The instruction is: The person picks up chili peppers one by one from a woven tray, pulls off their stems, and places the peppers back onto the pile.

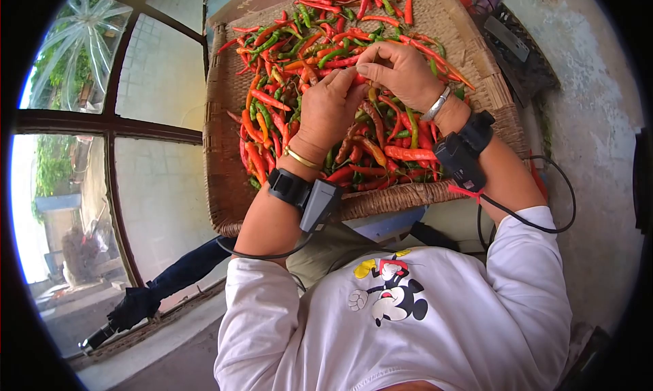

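A wicker basket (272,213) holds a heap of chili peppers (320,47), mostly red with some green and orange. Over the middle of the heap my left hand (330,109) and my right hand (405,78) meet at the fingertips. A red chili pepper (359,79) shows between them, partly covered by the fingers. Both hands are closed in a pinch on it; its ends are hidden. Wrinkled, darker peppers (371,115) lie just below the hands.
To the left is a framed window (160,71) with a dark umbrella-like object (183,272) by its sill. Black straps and boxes sit on both wrists, with a cable (568,180) looping off the right one. A dark object (513,41) stands beyond the basket's right edge, near the wall.
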Demonstrator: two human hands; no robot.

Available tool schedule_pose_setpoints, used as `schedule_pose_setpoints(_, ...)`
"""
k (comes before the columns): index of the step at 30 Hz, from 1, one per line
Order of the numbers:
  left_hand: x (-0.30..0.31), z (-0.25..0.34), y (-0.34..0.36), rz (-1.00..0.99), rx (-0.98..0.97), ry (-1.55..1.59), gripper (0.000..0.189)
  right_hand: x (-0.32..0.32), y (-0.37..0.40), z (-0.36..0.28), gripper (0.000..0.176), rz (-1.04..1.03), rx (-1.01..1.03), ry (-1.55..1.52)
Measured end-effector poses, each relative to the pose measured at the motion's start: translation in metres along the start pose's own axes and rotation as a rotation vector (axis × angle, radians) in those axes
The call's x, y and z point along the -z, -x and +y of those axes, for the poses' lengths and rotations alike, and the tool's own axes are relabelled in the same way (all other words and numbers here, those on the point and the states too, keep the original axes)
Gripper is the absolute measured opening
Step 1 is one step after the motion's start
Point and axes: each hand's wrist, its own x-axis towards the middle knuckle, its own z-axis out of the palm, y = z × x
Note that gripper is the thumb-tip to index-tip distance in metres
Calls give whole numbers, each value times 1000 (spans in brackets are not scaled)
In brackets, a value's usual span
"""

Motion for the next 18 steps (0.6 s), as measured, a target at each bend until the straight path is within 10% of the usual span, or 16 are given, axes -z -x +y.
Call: schedule_pose_setpoints(18, -18, -6, 8, -281, 122, 27, 30, 62, -25, 45, 25, 495, -299, -917)
